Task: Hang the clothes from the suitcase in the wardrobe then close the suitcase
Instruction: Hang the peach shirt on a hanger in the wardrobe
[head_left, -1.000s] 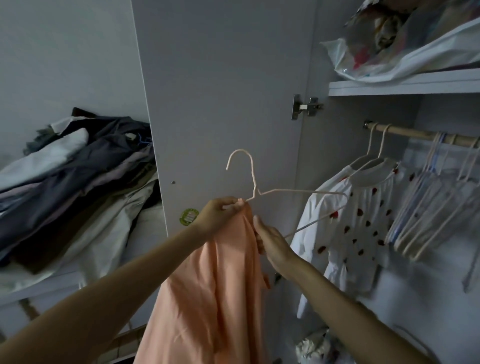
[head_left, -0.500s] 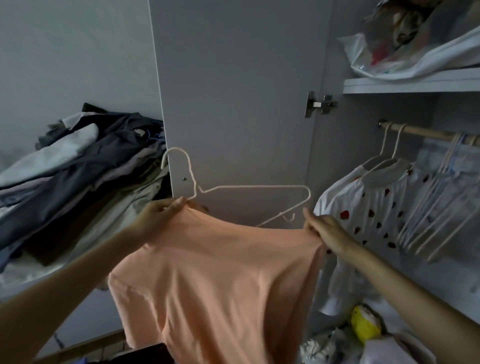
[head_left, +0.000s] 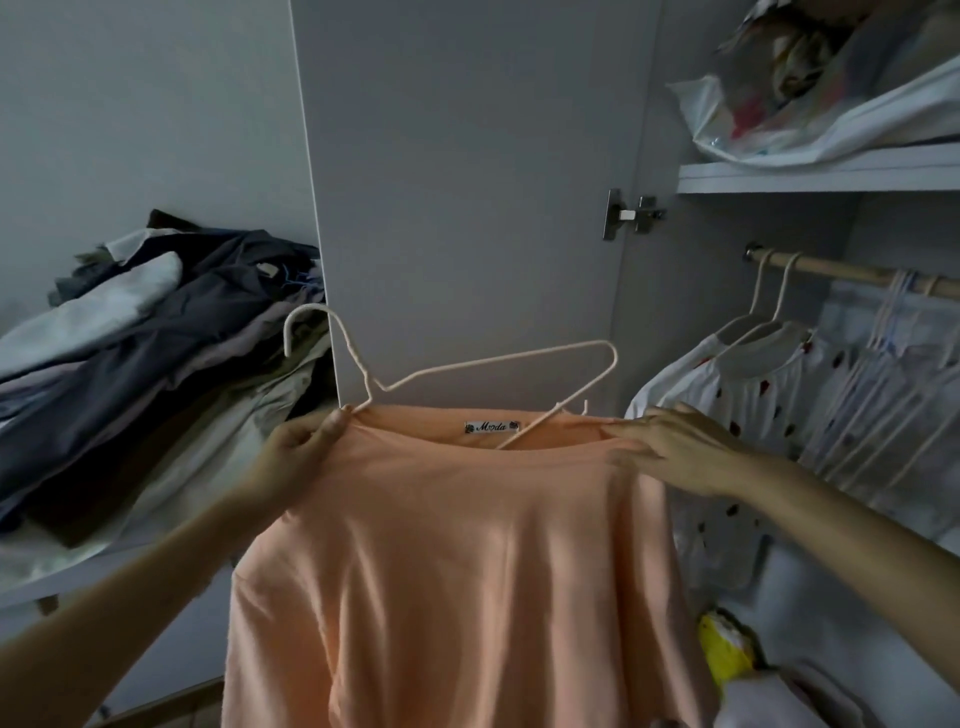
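From the head view, the person holds a peach top (head_left: 467, 561) up in front of the open wardrobe door (head_left: 467, 182). The left hand (head_left: 304, 449) pinches the neckline at its left end together with the base of a white wire hanger (head_left: 467, 369), whose hook tilts up to the left. The right hand (head_left: 680, 447) grips the neckline at its right end, fingers curled into the fabric. The hanger's lower bar dips inside the collar beside a small label; most of the hanger stands above the cloth.

Inside the wardrobe, to the right, a wooden rail (head_left: 852, 273) carries two white hangers at its near end, with a white spotted blouse (head_left: 753, 395) on them, and a bunch of bare hangers (head_left: 893, 374) further right, too crowded to count. One shelf (head_left: 815, 174) above holds one plastic bag (head_left: 831, 114) stuffed with things I cannot make out. Low on the right lies something yellow (head_left: 724, 649).

Far left, a heap of dark and pale clothes (head_left: 156, 364) lies on a ledge.
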